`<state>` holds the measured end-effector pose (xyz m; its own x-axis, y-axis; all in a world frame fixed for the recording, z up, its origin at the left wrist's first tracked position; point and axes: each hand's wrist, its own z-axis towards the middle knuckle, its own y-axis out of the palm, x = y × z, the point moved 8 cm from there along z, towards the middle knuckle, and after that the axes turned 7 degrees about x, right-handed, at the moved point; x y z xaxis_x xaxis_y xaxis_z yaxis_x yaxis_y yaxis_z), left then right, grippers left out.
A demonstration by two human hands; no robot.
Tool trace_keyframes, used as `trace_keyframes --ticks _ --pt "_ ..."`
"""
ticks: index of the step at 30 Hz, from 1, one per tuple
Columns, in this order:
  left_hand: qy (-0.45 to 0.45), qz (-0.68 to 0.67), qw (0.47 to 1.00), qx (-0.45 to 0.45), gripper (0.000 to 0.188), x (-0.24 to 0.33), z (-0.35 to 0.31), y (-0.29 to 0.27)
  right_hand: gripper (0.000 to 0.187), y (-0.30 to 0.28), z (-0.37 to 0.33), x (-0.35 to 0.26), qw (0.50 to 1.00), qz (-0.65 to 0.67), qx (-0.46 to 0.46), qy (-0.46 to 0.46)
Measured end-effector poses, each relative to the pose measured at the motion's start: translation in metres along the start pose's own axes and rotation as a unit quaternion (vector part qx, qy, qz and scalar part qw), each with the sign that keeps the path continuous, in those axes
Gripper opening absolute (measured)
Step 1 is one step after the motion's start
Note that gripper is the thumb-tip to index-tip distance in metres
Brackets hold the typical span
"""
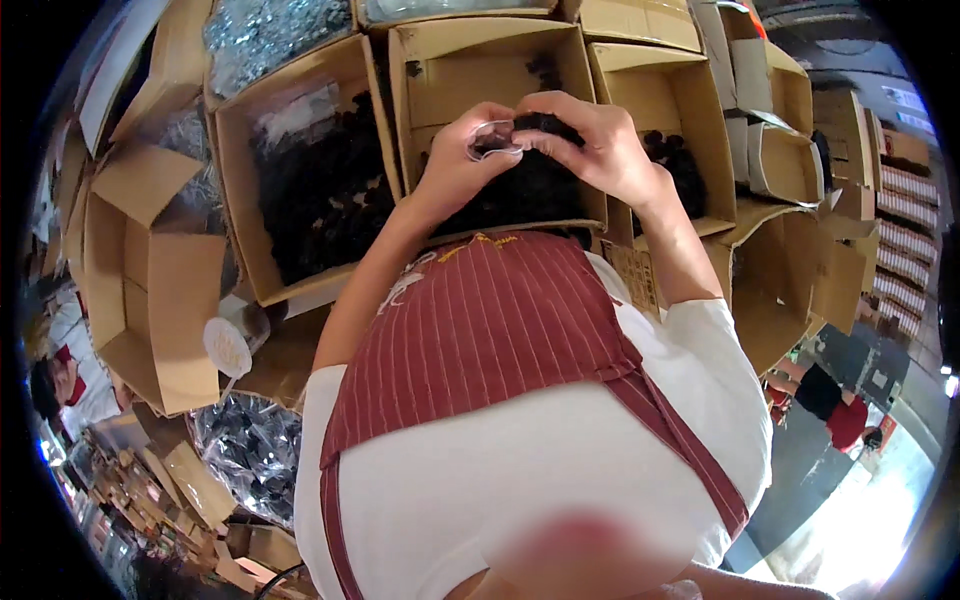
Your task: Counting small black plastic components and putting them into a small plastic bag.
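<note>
Both my hands meet over the middle cardboard box (490, 40), which has small black pieces in it. My left hand (455, 165) is closed around a small transparent plastic piece with a rounded rim (491, 141); its exact kind I cannot make out. A dark, rounded black piece (547, 125) is pinched between the thumb and fingers of my right hand (615, 150). The two pieces are side by side, close together at my fingertips. My fingers hide part of each, so whether they touch is unclear.
A left box (240, 200) holds a heap of black pieces, and a right box (715, 130) holds more. Transparent plastic parts (275, 40) fill a box at the far left. A round-lidded plastic tub (228, 347) lies near my left elbow. Other people appear at both edges.
</note>
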<state>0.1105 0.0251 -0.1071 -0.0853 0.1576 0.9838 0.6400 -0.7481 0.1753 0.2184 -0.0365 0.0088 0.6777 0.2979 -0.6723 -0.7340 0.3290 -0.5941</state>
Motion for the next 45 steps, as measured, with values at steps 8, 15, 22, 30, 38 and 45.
trace_keyframes --ticks 8,15,22,30,38,45 --pt "0.031 0.046 0.998 0.001 0.047 0.012 -0.001 -0.003 0.039 0.021 0.008 -0.015 0.997 -0.007 -0.074 -0.026" --pt "0.057 0.027 0.998 0.022 0.043 0.019 -0.001 -0.006 0.043 0.026 0.014 -0.014 0.994 -0.005 -0.107 -0.019" --pt "0.039 0.001 0.998 0.041 0.033 0.013 0.000 -0.008 0.039 0.034 0.009 0.025 0.838 0.387 -0.062 0.380" --pt "0.049 -0.009 0.997 0.059 0.042 0.010 0.000 -0.008 0.053 0.039 0.018 0.012 0.814 0.456 -0.134 0.333" --pt "0.038 -0.022 0.996 0.080 0.031 0.008 0.001 -0.011 0.064 0.045 0.020 0.012 0.791 0.502 -0.143 0.319" --pt "-0.001 0.012 0.999 0.032 0.046 0.006 0.000 -0.010 0.069 0.044 0.016 -0.003 0.832 0.411 -0.192 0.319"
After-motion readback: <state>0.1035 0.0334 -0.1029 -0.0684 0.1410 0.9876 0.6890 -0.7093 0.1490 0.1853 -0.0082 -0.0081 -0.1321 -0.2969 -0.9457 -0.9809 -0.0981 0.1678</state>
